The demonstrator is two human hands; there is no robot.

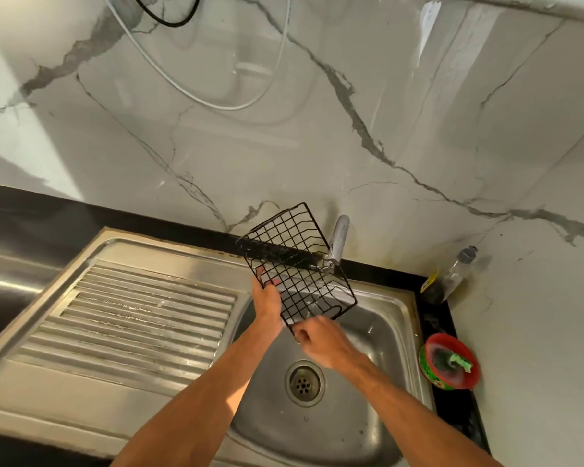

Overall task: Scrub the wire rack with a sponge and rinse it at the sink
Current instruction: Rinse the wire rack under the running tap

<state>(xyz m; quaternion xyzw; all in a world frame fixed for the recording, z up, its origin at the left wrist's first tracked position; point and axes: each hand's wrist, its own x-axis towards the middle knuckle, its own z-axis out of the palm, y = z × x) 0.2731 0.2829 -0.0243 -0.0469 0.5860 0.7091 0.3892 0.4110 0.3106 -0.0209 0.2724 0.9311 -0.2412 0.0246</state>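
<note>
A black wire rack (284,251) is held tilted over the steel sink basin (381,335), right under the chrome tap (338,238). Water runs from the tap onto the rack's right part. My left hand (267,305) grips the rack's left lower edge, fingers through the mesh. My right hand (327,343) pinches the rack's near bottom corner. A green sponge (461,361) lies in a red and green tub (450,364) on the counter to the right of the sink.
A ribbed steel drainboard (132,318) lies left of the basin, whose drain (304,384) is open. A clear bottle (452,274) stands in the right back corner by the marble wall. White and black cables (216,99) hang on the wall above.
</note>
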